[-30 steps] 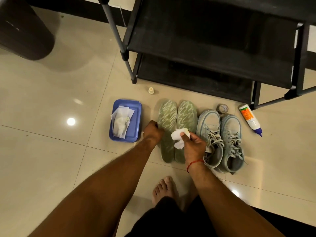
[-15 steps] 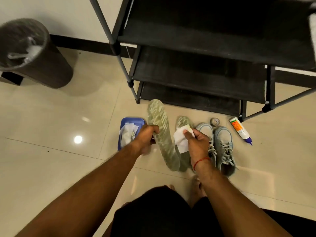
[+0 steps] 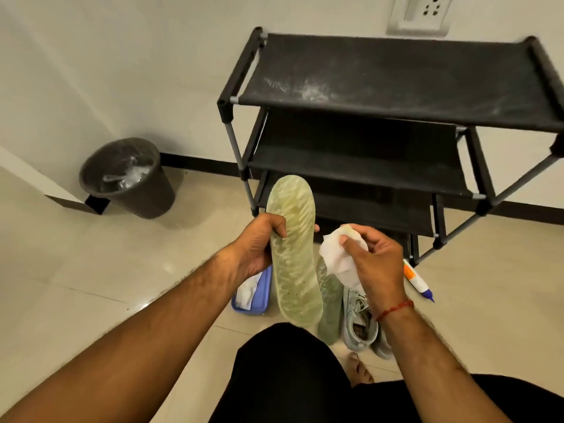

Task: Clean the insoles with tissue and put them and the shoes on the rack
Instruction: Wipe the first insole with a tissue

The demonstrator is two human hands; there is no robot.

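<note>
- Two hands were busy: the left hand (image 3: 259,245) had its fingers (image 3: 279,228) clamped round one long edge of an insole (image 3: 293,264), holding it in the air in front of the rack (image 3: 396,87).
- The right hand (image 3: 377,261) pinched a crumpled tissue (image 3: 334,256) just beside that insole; whether the two touched could not be told.
- Because the grip sat on a single edge, a firm wipe would probably bend the soft insole or twist it out of the fingers.
- That tissue looked thin and bunched, so hard rubbing could tear it and leave shreds in the patterned surface.
- Below, the second insole (image 3: 329,300) lay on the floor between a blue tray (image 3: 264,300) of tissues and the shoes (image 3: 360,319); a dropped insole would likely land there and pick up dirt.
- The rack's top shelf showed a pale, dusty patch, which could soil a cleaned insole set on it.
</note>
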